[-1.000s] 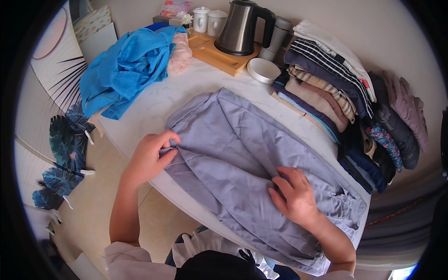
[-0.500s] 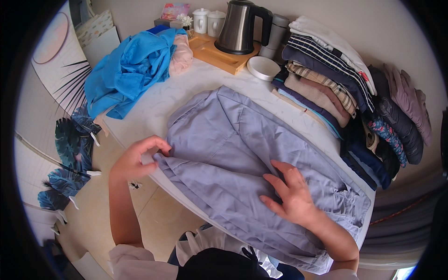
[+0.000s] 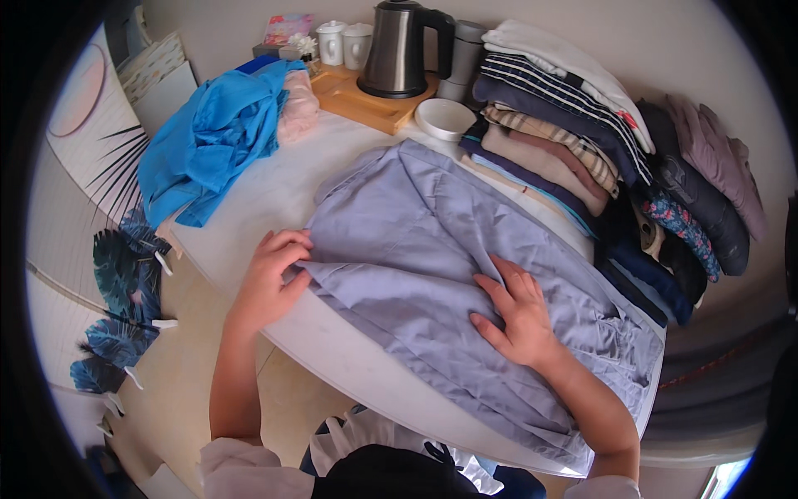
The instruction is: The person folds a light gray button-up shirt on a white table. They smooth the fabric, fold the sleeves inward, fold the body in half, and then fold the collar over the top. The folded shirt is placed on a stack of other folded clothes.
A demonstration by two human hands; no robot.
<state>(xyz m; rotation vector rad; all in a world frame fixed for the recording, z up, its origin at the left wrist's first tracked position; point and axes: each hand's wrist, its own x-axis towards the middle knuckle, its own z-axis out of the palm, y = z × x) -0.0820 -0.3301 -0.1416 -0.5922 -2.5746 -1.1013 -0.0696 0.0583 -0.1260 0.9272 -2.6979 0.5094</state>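
Note:
A lavender-grey garment (image 3: 391, 241) lies spread, slightly creased, over the white table (image 3: 249, 195); its exact kind is hard to tell. At its left edge, my left hand (image 3: 273, 279) is closed with fingers and thumb around a fold of the cloth. My right hand (image 3: 515, 320) rests on the middle of the garment, fingers spread and fingertips touching the fabric beside a long raised crease. Gathered, wrinkled cloth (image 3: 619, 333) shows at the garment's right end.
Bunched blue cloth (image 3: 212, 133) and a pink cloth (image 3: 298, 104) lie at the far left. Behind stand a kettle (image 3: 395, 54) on a wooden tray (image 3: 332, 96), white lidded cups (image 3: 331, 43) and a white bowl (image 3: 445, 119). Folded clothes (image 3: 553, 125) are stacked at the right.
My left hand has closed on the garment's left edge and shifted right. The garment's near side has been drawn away from the table's front edge, baring more tabletop. The view has shifted slightly.

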